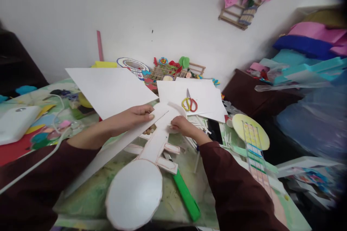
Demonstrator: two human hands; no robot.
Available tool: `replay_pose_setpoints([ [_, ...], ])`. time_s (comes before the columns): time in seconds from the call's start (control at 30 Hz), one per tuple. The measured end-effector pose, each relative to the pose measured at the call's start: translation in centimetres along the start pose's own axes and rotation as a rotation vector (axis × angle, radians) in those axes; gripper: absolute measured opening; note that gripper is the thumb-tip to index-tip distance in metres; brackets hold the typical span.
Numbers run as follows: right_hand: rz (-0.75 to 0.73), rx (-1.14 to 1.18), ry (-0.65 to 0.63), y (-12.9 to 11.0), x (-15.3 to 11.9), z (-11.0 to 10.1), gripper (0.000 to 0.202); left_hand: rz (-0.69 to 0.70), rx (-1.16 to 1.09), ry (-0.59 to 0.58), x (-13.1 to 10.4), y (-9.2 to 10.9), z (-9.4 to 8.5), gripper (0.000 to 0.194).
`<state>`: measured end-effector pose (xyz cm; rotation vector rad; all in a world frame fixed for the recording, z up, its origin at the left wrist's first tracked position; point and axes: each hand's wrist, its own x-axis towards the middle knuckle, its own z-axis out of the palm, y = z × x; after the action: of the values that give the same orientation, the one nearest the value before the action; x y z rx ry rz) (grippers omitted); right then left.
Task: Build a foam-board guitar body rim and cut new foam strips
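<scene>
A white guitar-shaped cutout [141, 184] lies on the table with its round body toward me and its neck pointing away. My left hand [132, 115] grips a long white paper strip [108, 149] that runs diagonally over the cutout's left side. My right hand [182, 125] pinches the upper end of the cutout's neck, where a curved white piece sits. Both sleeves are dark maroon.
A green utility knife [187, 195] lies right of the cutout. Red-and-yellow scissors [189, 104] rest on white sheets [206, 97] behind. A large white sheet [108, 90] is at the back left, a coloured paper guitar [252, 140] to the right, and a white device [16, 122] at the far left.
</scene>
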<state>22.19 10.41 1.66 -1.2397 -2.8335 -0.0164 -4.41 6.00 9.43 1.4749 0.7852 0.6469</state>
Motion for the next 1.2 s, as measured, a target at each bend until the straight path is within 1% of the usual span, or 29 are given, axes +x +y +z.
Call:
replay_pose_setpoints([
  [0.13,0.026,-0.009,-0.018,-0.7,-0.5,1.3,0.019,0.151,0.346,0.053,-0.5,1.1,0.3,0.025],
  [0.2,0.037,-0.006,-0.017,-0.8,-0.5,1.3,0.023,0.218,0.539,0.076,-0.5,1.3,0.5,0.025],
  [0.27,0.063,-0.006,-0.021,-0.9,-0.4,1.2,0.03,0.237,0.799,0.095,-0.3,1.0,0.5,0.023],
  [0.33,0.097,-0.004,-0.028,-1.0,-0.3,1.2,0.035,0.23,1.077,0.109,0.2,0.3,0.2,0.021],
  [0.4,0.125,0.0,-0.023,-1.1,-0.1,1.4,0.036,0.247,1.308,0.082,1.0,-1.0,-0.2,0.02],
  [0.47,0.141,-0.002,-0.018,-1.1,0.0,1.6,0.035,0.296,1.478,0.027,2.0,-2.6,-0.7,0.02],
  [0.53,0.152,-0.014,-0.027,-1.2,0.2,1.7,0.034,0.368,1.583,-0.028,2.9,-4.0,-1.1,0.021],
  [0.63,0.168,-0.024,-0.065,-1.3,0.3,1.5,0.035,0.455,1.628,-0.052,4.2,-5.3,-1.2,0.02],
  [0.73,0.181,-0.026,-0.087,-1.3,0.5,1.4,0.035,0.508,1.627,-0.054,5.2,-5.9,-1.0,0.018],
  [0.8,0.185,-0.033,-0.085,-1.3,0.5,1.5,0.036,0.536,1.616,-0.084,5.8,-6.1,-0.9,0.017],
  [0.9,0.188,-0.053,-0.081,-1.2,0.6,1.7,0.037,0.548,1.574,-0.121,6.4,-6.6,-0.9,0.016],
  [1.03,0.192,-0.072,-0.082,-1.2,0.7,1.8,0.039,0.56,1.54,-0.124,6.7,-7.0,-0.8,0.017],
  [1.2,0.201,-0.085,-0.109,-1.2,0.9,1.7,0.039,0.546,1.554,-0.128,7.1,-7.3,-0.2,0.015],
])
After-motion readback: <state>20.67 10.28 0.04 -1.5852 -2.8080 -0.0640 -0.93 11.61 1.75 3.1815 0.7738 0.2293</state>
